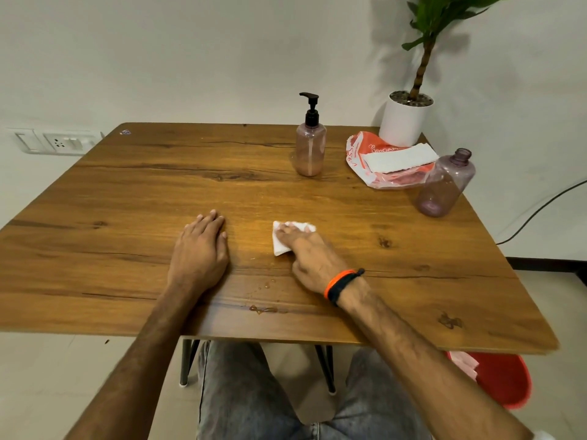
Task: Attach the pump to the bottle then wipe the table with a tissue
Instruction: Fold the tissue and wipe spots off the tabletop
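A pink translucent bottle [310, 147] with a black pump [311, 111] fitted on top stands upright at the back middle of the wooden table [127, 192]. My right hand [309, 258] presses a folded white tissue [281, 239] flat on the table near the middle. My left hand [200, 249] lies palm down on the wood to the left of the tissue, fingers together, holding nothing. Small wet drops [263, 309] sit on the table near the front edge, between my forearms.
A second pink bottle [444, 185] without a cap stands at the right. Behind it lies an orange tissue pack [381, 163] with a white sheet on top, and a white plant pot [405, 122] at the back corner. A red bucket [502, 379] sits on the floor.
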Tool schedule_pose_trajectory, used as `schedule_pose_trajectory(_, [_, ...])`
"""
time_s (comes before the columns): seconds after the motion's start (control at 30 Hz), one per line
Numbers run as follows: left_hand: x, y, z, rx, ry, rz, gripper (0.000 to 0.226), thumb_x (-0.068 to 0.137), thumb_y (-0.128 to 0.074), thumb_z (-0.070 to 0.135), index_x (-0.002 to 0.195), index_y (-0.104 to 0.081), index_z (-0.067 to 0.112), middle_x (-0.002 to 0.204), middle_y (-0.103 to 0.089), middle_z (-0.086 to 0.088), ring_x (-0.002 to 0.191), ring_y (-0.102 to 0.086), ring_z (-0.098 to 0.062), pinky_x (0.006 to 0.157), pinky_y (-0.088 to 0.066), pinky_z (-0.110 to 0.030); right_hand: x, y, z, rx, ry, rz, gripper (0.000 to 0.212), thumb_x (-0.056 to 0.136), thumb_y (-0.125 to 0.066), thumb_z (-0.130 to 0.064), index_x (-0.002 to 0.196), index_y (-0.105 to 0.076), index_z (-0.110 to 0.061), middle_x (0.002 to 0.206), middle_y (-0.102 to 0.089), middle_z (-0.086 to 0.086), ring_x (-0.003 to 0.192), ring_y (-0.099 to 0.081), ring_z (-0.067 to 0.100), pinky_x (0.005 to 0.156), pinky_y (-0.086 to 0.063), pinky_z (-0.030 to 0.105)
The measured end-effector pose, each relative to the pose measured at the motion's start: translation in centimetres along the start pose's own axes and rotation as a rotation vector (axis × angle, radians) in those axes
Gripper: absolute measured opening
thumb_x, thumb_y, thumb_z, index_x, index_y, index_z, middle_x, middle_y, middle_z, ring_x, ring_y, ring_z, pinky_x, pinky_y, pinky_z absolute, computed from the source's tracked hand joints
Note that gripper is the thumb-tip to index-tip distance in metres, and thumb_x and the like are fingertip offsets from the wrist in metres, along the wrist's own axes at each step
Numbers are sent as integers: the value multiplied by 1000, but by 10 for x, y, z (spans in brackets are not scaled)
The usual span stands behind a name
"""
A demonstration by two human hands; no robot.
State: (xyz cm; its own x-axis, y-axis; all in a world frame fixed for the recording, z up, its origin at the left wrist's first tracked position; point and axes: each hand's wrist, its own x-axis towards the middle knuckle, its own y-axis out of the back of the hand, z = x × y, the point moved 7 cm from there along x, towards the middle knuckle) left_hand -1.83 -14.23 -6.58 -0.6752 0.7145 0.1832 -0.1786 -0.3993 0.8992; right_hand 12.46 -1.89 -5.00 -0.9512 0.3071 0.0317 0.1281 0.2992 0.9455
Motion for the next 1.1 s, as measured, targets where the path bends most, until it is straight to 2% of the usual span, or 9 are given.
schedule_pose_trajectory(0.1, [1,0,0,7,11,11,47,101,-40,26,145,-41,11,156,-34,-7,146,-26,-23,120,-20,-46,1,-9,-30,90,116,-14,69,84,-40,10,149,-31,-12,158,-28,3,147,-22,15,122,-13,30])
schedule_pose_trajectory(0.2, [1,-2,-3,0,-2,4,47,101,-39,28,145,-41,12,156,-34,-7,146,-26,-23,120,-20,-46,3,6,-19,436,83,-26,56,91,-41,7,138,-51,-21,146,-47,-4,136,-38,6,110,-24,11])
schedule_pose_trajectory(0.3, [2,-4,-6,-1,-10,4,55,96,-31,37,144,-42,12,155,-36,-7,146,-28,-23,120,-21,-45,9,36,22,662,-46,145,50,94,-42,3,129,-61,-27,136,-59,-1,111,-62,23,91,-51,31])
schedule_pose_trajectory(0.33, [2,-5,-7,7,-8,11,57,94,-30,38,143,-43,13,155,-37,-7,145,-29,-23,120,-22,-45,12,46,37,589,-87,231,55,91,-42,7,131,-59,-27,137,-58,0,107,-64,23,91,-51,30])
schedule_pose_trajectory(0.43, [4,-7,-9,29,2,26,56,94,-30,38,142,-45,14,154,-39,-6,144,-31,-23,118,-24,-45,21,63,74,251,-203,322,68,78,-40,17,137,-53,-14,145,-50,6,133,-48,20,109,-23,13])
schedule_pose_trajectory(0.67, [4,-10,-12,39,11,30,54,95,-31,38,141,-46,15,153,-39,-5,144,-31,-23,118,-23,-45,32,32,82,-97,-228,75,62,86,-46,5,146,-37,-9,157,-29,9,144,-26,26,118,-25,38])
schedule_pose_trajectory(0.9, [3,-8,-7,31,14,29,56,94,-30,38,142,-45,13,154,-38,-6,145,-30,-24,118,-24,-45,20,-9,-9,-62,79,-12,70,84,-43,5,151,-24,-6,161,-18,11,149,-14,21,122,-8,36])
schedule_pose_trajectory(0.97, [3,-7,-6,35,13,36,52,96,-35,33,141,-46,12,154,-39,-8,144,-31,-25,118,-25,-46,18,-13,-23,-2,138,-17,70,83,-43,8,150,-29,-9,160,-23,8,148,-18,19,122,-13,37])
schedule_pose_trajectory(1.1, [4,-9,-8,20,-6,22,46,100,-40,28,144,-42,14,156,-35,-6,146,-27,-22,120,-22,-45,19,11,-4,424,72,25,55,93,-41,3,139,-50,-26,146,-48,-3,139,-39,14,117,-27,29])
